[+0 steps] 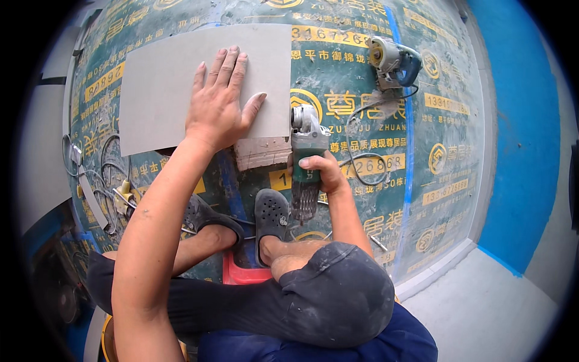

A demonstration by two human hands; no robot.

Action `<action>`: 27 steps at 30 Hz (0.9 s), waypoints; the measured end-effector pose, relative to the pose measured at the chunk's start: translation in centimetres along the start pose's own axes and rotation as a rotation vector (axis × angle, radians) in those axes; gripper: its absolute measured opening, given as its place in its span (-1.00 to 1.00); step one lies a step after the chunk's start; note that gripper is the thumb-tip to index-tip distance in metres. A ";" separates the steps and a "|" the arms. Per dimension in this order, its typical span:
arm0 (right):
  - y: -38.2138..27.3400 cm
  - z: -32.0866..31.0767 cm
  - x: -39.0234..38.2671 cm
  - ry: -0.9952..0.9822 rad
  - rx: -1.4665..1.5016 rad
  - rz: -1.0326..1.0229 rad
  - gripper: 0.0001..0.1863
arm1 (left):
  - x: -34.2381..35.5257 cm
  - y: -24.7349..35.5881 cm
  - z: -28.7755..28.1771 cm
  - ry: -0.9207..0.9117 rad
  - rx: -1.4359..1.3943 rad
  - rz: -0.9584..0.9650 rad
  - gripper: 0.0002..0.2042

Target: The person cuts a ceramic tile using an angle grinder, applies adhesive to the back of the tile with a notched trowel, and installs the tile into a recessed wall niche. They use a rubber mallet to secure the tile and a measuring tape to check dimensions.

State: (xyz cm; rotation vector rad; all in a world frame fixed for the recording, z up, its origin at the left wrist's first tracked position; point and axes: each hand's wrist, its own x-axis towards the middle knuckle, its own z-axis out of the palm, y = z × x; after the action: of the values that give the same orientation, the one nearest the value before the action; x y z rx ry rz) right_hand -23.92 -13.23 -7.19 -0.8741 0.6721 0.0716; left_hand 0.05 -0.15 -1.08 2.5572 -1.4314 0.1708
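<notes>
My left hand [220, 99] lies flat on a light grey tile [160, 90], fingers spread toward its far edge. The tile rests raised on a pinkish block [262, 154], whose near side shows below the tile's front edge. In my right hand [325, 172] is a green and silver angle grinder [309, 142], gripped round its body with the thumb on top. The grinder's head is at the tile's right edge; whether it touches the tile I cannot tell, and its disc is hardly visible.
A second power tool with a silver base [395, 63] lies at the far right, its cable [356, 120] looping over the printed green floor sheet [446, 133]. Cables and a power strip [93, 196] lie at the left. A red plastic piece [246, 274] sits between my legs.
</notes>
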 end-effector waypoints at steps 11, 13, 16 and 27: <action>0.9 -0.2 -0.9 -0.003 0.007 -0.002 -0.46 | 0.2 0.2 0.0 -0.005 0.003 -0.003 -0.30; 1.1 0.2 -1.3 0.004 0.023 0.008 -0.46 | 0.0 0.1 0.1 -0.003 0.007 -0.004 -0.31; 1.2 0.6 -2.0 0.021 0.046 0.018 -0.48 | 0.0 0.0 0.2 0.000 0.007 -0.002 -0.31; 1.0 0.2 -1.3 -0.004 0.000 -0.006 -0.45 | 0.1 0.0 0.2 0.005 0.006 0.002 -0.31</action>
State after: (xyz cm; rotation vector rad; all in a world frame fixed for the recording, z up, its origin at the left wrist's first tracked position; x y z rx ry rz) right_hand -25.19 -12.16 -7.02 -0.8755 0.6662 0.0678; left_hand 0.11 -0.23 -1.24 2.5583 -1.4339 0.1812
